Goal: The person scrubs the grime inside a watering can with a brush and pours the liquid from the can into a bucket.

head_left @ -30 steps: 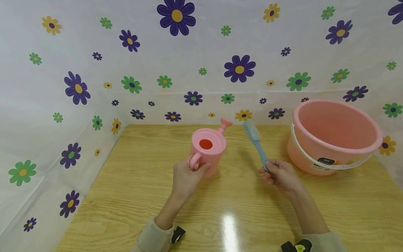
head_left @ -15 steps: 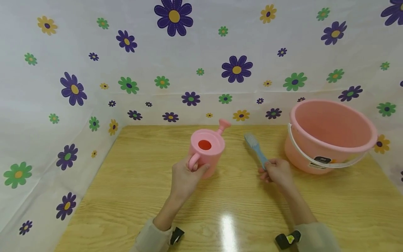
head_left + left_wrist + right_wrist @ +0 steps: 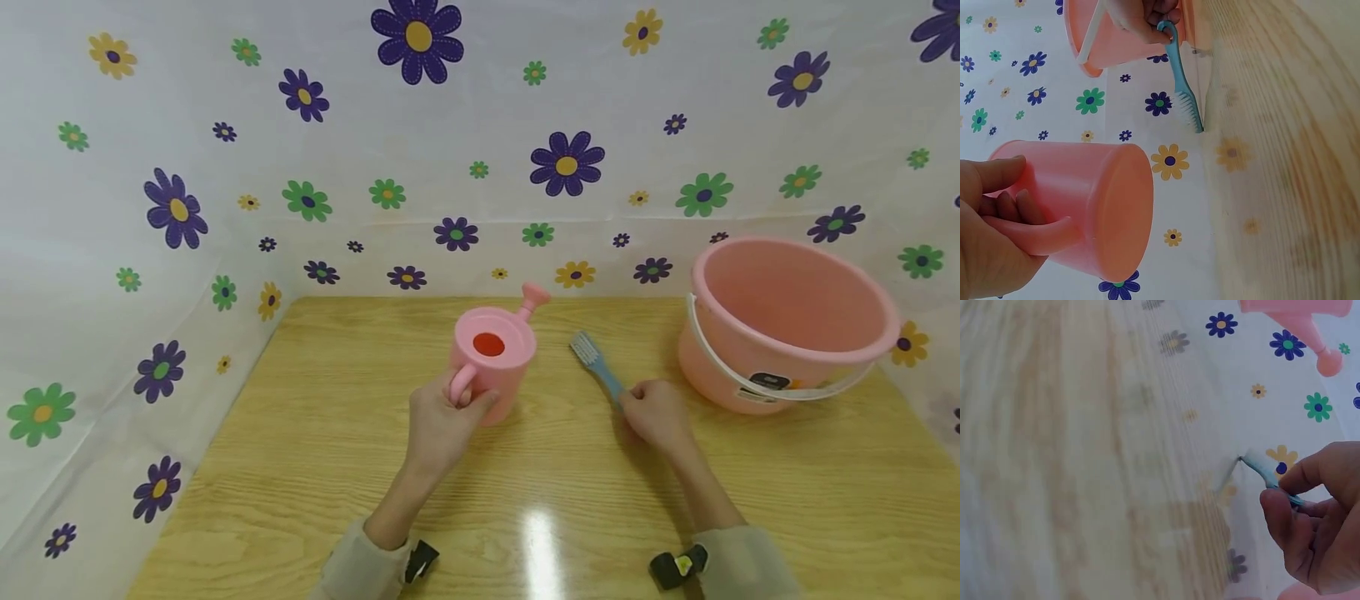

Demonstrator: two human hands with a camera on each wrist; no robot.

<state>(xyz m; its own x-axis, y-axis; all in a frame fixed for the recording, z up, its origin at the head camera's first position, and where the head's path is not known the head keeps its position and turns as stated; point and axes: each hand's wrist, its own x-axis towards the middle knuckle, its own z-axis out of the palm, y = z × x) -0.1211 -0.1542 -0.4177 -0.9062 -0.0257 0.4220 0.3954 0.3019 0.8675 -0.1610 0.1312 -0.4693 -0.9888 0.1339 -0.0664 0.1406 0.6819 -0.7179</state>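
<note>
My left hand (image 3: 441, 429) grips the loop handle of a pink toy watering can (image 3: 506, 383). In the left wrist view the can's flat base shows, and the can (image 3: 1066, 169) is held off the table. Its spout (image 3: 534, 300) points away to the right, and a round opening on top shows red inside. On the right, my right hand (image 3: 660, 417) pinches the handle end of a blue brush (image 3: 606, 377) with pale bristles. The brush head slants down to the left, its tip close to the tabletop in the left wrist view; whether it touches I cannot tell.
A large pink bucket (image 3: 742, 358) with a white handle (image 3: 708, 350) stands on the right, close beside my right hand. Wood-grain tabletop (image 3: 337, 400) lies under both hands. A white flower-print sheet (image 3: 480, 108) hangs behind and along the sides.
The brush head has swung down toward the tabletop, and my right hand has turned over and shifted slightly left. My left hand keeps the watering can nearly in place.
</note>
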